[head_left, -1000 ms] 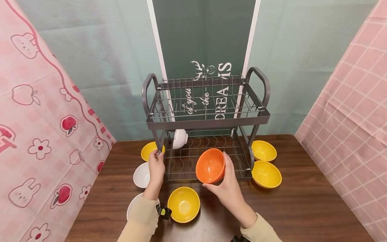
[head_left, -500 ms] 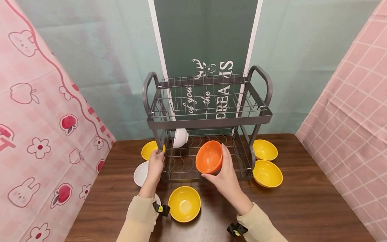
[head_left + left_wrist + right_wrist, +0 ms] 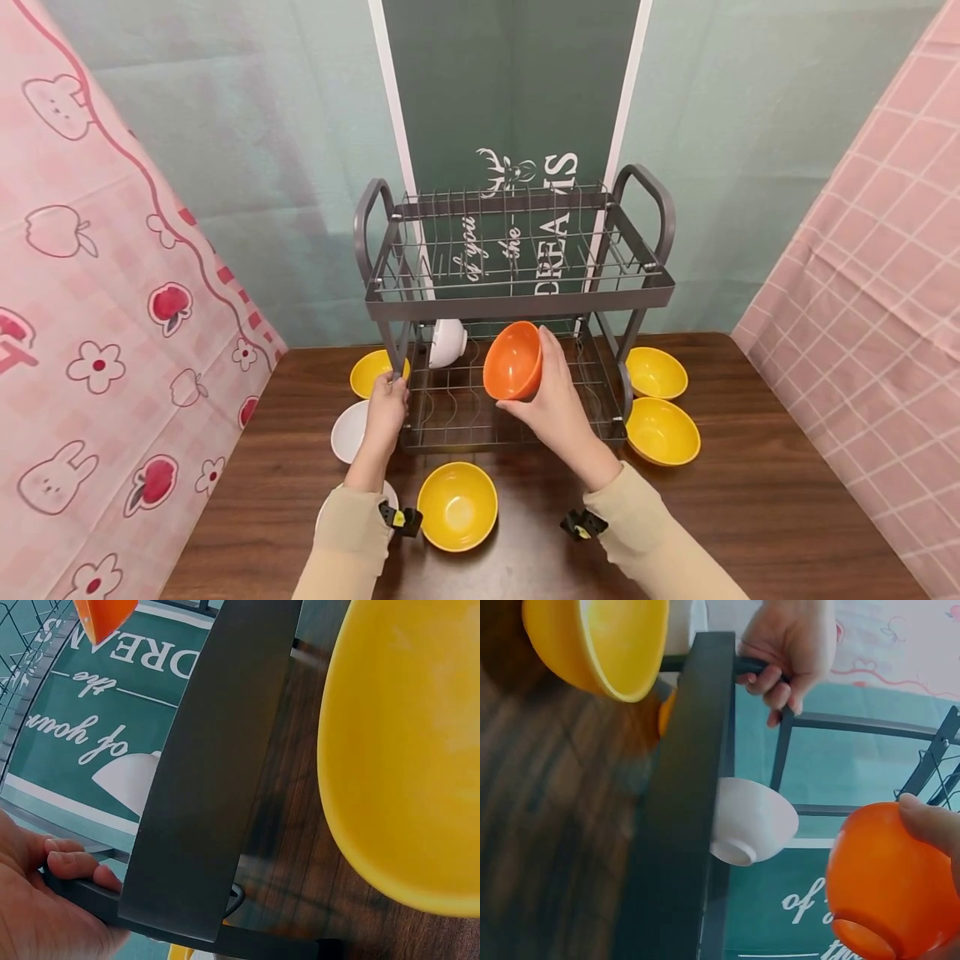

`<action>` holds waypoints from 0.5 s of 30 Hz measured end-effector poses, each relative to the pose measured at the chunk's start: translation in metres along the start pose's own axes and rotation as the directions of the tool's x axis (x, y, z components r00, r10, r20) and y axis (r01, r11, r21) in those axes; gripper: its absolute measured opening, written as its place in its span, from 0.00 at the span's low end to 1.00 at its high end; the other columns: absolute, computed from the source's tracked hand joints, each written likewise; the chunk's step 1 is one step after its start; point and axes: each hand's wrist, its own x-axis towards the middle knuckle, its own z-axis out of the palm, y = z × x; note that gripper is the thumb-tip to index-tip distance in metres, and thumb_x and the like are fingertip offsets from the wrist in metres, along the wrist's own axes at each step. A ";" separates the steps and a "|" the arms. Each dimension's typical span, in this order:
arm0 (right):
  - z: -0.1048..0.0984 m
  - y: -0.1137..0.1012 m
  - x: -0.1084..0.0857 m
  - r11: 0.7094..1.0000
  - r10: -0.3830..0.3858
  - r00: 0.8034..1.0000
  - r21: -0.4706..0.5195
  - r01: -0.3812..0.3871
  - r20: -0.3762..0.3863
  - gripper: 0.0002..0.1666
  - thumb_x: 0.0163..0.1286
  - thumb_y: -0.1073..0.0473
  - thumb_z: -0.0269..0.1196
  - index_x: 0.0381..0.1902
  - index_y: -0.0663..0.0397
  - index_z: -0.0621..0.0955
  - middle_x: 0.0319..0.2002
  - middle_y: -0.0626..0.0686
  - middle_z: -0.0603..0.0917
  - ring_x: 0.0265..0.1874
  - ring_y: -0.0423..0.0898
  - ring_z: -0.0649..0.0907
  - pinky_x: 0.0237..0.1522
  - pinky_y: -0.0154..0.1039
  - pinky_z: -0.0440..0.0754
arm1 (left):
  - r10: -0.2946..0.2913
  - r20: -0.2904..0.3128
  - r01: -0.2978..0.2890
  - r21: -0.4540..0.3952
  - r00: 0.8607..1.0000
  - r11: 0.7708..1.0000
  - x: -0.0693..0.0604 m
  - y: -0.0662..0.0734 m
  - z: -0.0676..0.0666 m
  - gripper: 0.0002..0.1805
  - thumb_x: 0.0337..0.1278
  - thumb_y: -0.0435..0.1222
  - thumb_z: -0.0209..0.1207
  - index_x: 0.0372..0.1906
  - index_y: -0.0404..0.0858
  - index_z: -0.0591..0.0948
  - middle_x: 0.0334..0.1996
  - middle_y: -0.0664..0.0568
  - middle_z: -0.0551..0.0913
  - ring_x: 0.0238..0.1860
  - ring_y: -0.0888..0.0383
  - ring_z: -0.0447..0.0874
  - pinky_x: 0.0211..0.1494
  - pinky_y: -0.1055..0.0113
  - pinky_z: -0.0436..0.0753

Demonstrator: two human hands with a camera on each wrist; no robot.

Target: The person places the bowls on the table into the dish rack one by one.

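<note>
An orange bowl (image 3: 513, 362) is tilted on its side in my right hand (image 3: 553, 408), thumb below and fingers along its right side. It hangs in front of the lower tier of a dark two-tier dish rack (image 3: 517, 304). My left hand (image 3: 386, 417) grips the rack's front left post; the left wrist view shows its fingers (image 3: 71, 864) curled round the dark bar. On the lower tier, at the left, a white bowl (image 3: 448, 343) stands on its side. In the right wrist view the orange bowl (image 3: 889, 881) is apart from the white bowl (image 3: 754, 820).
A yellow bowl (image 3: 457, 507) sits in front of the rack on the wooden table (image 3: 757, 500). Two yellow bowls (image 3: 663, 431) stand at the right. Along the left are another yellow bowl (image 3: 369, 372) and two white bowls (image 3: 349, 433), one partly hidden by the left forearm.
My right hand has moved forward and slightly left with the orange bowl, which tilts more and is nearer the lower tier. The left hand stays on the post.
</note>
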 end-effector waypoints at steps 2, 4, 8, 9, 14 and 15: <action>-0.001 0.000 0.007 1.000 -0.007 1.000 -0.008 0.007 0.025 0.72 0.37 0.53 0.79 0.72 0.51 0.47 0.69 0.59 0.55 0.62 0.58 0.67 0.58 0.57 0.72 | -0.001 0.000 0.001 -0.003 1.000 1.000 0.000 0.000 0.000 0.19 0.71 0.34 0.38 0.61 0.29 0.59 0.23 0.55 0.62 0.22 0.61 0.59 0.28 0.71 0.65; -0.001 0.000 0.014 1.000 -0.016 0.998 -0.016 0.017 0.054 0.71 0.37 0.54 0.79 0.72 0.51 0.46 0.69 0.59 0.55 0.62 0.58 0.67 0.57 0.57 0.73 | 0.000 0.001 0.000 -0.002 1.000 1.000 -0.001 0.000 -0.001 0.19 0.71 0.34 0.38 0.61 0.29 0.59 0.23 0.55 0.62 0.23 0.61 0.60 0.29 0.71 0.64; 0.002 0.000 0.030 0.999 -0.027 0.994 -0.023 0.029 0.106 0.70 0.37 0.56 0.79 0.71 0.52 0.48 0.67 0.57 0.58 0.59 0.56 0.69 0.56 0.55 0.74 | 0.006 0.004 -0.006 -0.008 1.000 1.000 0.000 0.000 -0.001 0.19 0.71 0.34 0.38 0.61 0.29 0.59 0.24 0.54 0.62 0.23 0.60 0.60 0.29 0.71 0.64; 0.002 0.000 0.033 0.999 -0.025 0.992 -0.026 0.029 0.122 0.69 0.37 0.56 0.79 0.71 0.52 0.49 0.66 0.57 0.59 0.58 0.55 0.69 0.56 0.54 0.75 | 0.007 0.005 -0.007 -0.011 1.000 1.000 0.000 0.000 -0.001 0.19 0.71 0.34 0.38 0.61 0.29 0.59 0.24 0.54 0.62 0.23 0.60 0.60 0.29 0.71 0.64; 0.008 0.001 0.045 0.999 -0.019 0.981 -0.043 0.028 0.195 0.66 0.35 0.56 0.79 0.69 0.53 0.52 0.63 0.57 0.63 0.55 0.54 0.71 0.54 0.52 0.77 | 0.014 0.013 -0.014 -0.017 1.000 1.000 0.001 -0.002 -0.001 0.19 0.71 0.34 0.38 0.60 0.28 0.59 0.22 0.55 0.62 0.21 0.61 0.59 0.28 0.71 0.64; 0.010 0.001 0.047 0.998 -0.018 0.978 -0.050 0.029 0.206 0.66 0.35 0.56 0.79 0.68 0.54 0.53 0.62 0.57 0.63 0.55 0.53 0.71 0.54 0.52 0.77 | 0.014 0.016 -0.014 -0.017 1.000 1.000 0.001 -0.002 -0.001 0.19 0.71 0.34 0.38 0.61 0.28 0.58 0.22 0.55 0.62 0.21 0.62 0.59 0.28 0.71 0.64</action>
